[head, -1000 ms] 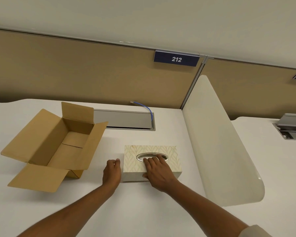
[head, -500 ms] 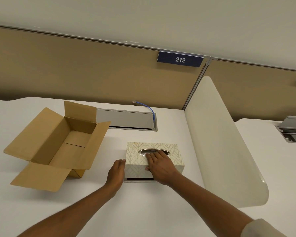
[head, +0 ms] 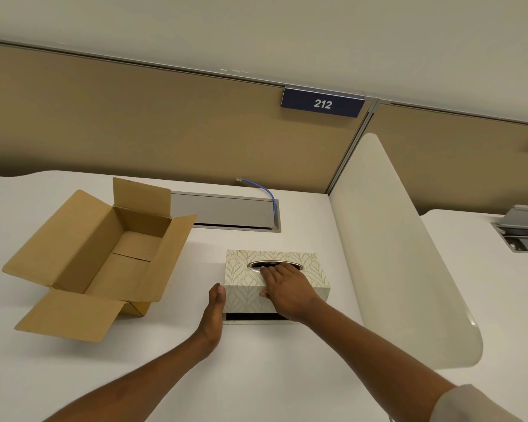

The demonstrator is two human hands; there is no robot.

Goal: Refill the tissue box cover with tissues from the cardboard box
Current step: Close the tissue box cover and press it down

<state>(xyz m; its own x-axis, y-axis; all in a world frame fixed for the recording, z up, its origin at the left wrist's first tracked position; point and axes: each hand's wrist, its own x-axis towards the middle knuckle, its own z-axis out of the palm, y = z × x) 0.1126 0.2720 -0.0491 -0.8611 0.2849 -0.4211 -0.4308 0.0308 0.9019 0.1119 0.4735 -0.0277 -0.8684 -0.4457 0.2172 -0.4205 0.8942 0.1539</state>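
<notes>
A cream tissue box cover [head: 241, 281] with a leaf pattern and an oval top slot sits on the white desk [head: 256, 376]. Its near edge is raised, showing a dark gap above its base. My right hand [head: 287, 289] grips it from above, fingers by the slot and thumb on the front face. My left hand [head: 215, 306] presses flat against its left side. To the left, the brown cardboard box [head: 104, 257] lies open with its flaps spread; no tissues show inside it.
A cream curved divider panel [head: 393, 254] stands just right of the cover. Behind it are a grey cable tray lid [head: 226, 213] and a blue cable [head: 267, 191]. Tan partition walls with a "212" sign [head: 322, 104] close off the back.
The cover's near edge has lifted off its base, opening a dark gap. My left hand has moved from beside the cover to lie flat against its left side.
</notes>
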